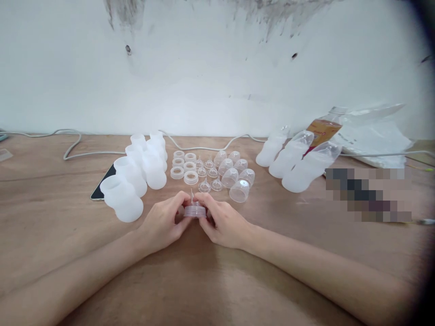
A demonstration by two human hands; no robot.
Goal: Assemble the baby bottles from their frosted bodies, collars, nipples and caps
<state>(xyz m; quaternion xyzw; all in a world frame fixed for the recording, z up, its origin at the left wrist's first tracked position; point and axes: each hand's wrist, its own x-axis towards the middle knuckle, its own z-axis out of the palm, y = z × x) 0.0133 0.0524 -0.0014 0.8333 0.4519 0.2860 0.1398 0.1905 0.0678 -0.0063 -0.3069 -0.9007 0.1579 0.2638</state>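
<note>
Between both hands, low over the wooden table, is a clear bottle collar with a nipple standing up through it. My left hand grips its left side, fingers curled and thumb below. My right hand pinches the right side in the same way. Just beyond lie several loose collar rings in two columns. Beside them are several clear nipples. Several transparent caps stand right of the nipples. On the left, several frosted white bottles stand in two rows without tops.
Three capped bottles stand on the right. Behind them are a drink bottle with an orange label and a plastic bag. A dark flat device lies by the white bottles. A grey cable runs along the wall.
</note>
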